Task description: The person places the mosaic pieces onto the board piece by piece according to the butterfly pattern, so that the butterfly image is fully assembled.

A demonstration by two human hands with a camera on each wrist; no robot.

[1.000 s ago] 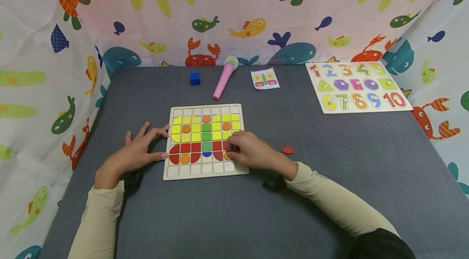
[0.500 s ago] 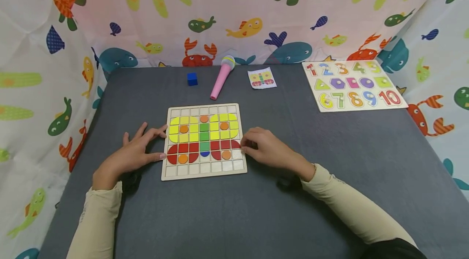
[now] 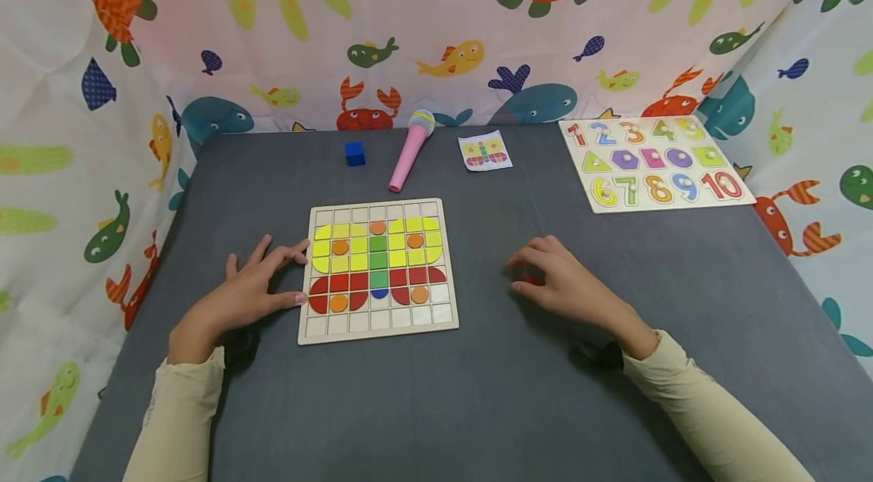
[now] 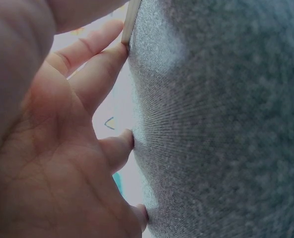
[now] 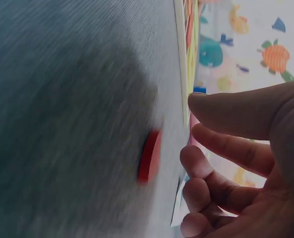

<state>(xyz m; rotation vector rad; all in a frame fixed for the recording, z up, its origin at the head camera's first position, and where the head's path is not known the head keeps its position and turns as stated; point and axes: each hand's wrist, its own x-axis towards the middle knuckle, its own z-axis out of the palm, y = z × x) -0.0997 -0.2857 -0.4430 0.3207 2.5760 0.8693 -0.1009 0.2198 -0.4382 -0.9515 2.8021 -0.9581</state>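
Note:
A wooden grid board carries a butterfly of yellow, red, green, orange and blue flat pieces. My left hand lies at its left edge, thumb and fingertips touching the rim; in the left wrist view the fingers are spread, with one fingertip against the board's edge. To the right of the board, my right hand hovers just over a red rounded piece on the table. Its thumb and fingers are parted, apart from the piece in the right wrist view. The hand mostly hides that piece in the head view.
Behind the board are a blue cube, a pink toy microphone and a small card with a butterfly pattern. A number puzzle board lies at the back right. A printed sea-animal cloth hangs around the grey table.
My right hand has left the board's right side and moved right to the loose red piece. The red pieces at the board's lower right are uncovered. My left hand stays at the edge.

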